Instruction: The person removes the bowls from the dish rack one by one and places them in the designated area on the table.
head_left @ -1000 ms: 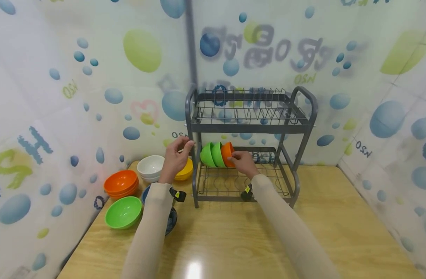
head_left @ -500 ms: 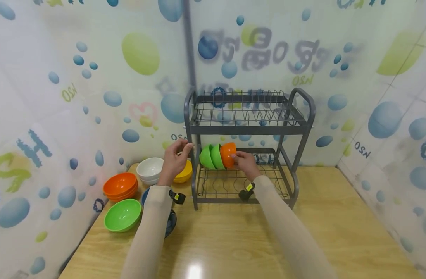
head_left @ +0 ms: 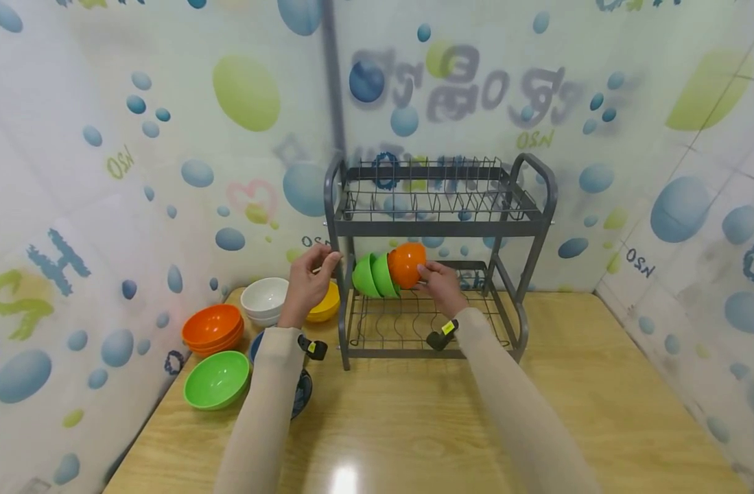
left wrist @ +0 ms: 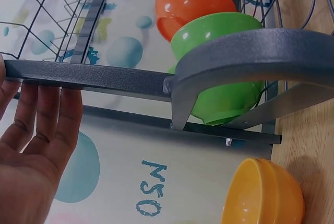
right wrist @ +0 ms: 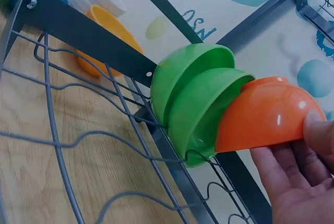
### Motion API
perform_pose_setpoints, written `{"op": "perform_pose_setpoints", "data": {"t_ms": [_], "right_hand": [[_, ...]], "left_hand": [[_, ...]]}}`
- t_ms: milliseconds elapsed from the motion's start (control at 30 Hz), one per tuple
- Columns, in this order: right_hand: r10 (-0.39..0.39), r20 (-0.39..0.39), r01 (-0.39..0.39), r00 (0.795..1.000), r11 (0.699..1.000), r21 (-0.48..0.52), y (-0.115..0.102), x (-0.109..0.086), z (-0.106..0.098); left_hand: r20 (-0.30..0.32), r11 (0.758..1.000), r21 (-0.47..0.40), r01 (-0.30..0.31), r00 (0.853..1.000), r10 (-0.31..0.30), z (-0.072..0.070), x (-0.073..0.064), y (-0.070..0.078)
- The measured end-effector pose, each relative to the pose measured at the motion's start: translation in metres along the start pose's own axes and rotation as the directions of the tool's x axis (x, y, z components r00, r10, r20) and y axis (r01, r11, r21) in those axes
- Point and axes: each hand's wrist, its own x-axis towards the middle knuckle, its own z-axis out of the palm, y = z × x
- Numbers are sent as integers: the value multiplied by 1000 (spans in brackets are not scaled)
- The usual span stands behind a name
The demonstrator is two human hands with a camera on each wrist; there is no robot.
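Note:
My right hand [head_left: 443,285] pinches a small orange bowl [head_left: 407,265], thumb on its outer wall and fingers under the rim. In the right wrist view the orange bowl [right wrist: 271,112] is tipped with its foot upward, beside two green bowls [right wrist: 201,104]. Those green bowls stand on edge, one nested against the other, at the left end of the lower tier of the dark metal dish rack [head_left: 441,228]. At the rack's left post, my left hand [head_left: 309,281] grips the bar; in the left wrist view its fingers [left wrist: 47,109] pass behind the post.
Left of the rack are stacked orange bowls [head_left: 213,328], white bowls [head_left: 265,300], a larger green bowl [head_left: 217,381] and yellow bowls [head_left: 323,305]. Dark blue bowls [head_left: 302,394] are partly hidden by the left forearm. The upper tier [head_left: 444,192] overhangs the right hand.
My right hand has drawn the orange bowl slightly right and up from the green bowls, turning its outside toward the head camera. The left hand stays at the post.

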Motion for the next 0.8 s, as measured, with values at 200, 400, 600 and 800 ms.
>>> {"op": "perform_pose_setpoints", "data": {"t_ms": [200,400,600,800], "right_hand": [[-63,-5,62,998,992,-114,-2,-6,-7],[-108,2,105,994,961,-256,-6,-16,-17],[-219,52,217,974,853,-474,-13,-30,-30],[-305,128,313,944,694,-649,-20,-48,-39]], "left_hand": [[-8,1000,6,-3,1000,3,3,9,-26],[-27,1000,12,-24,999,24,2,10,-34],[-35,999,9,-39,999,39,2,10,-35],[-19,1000,15,-13,1000,13,2,10,-33]]}}
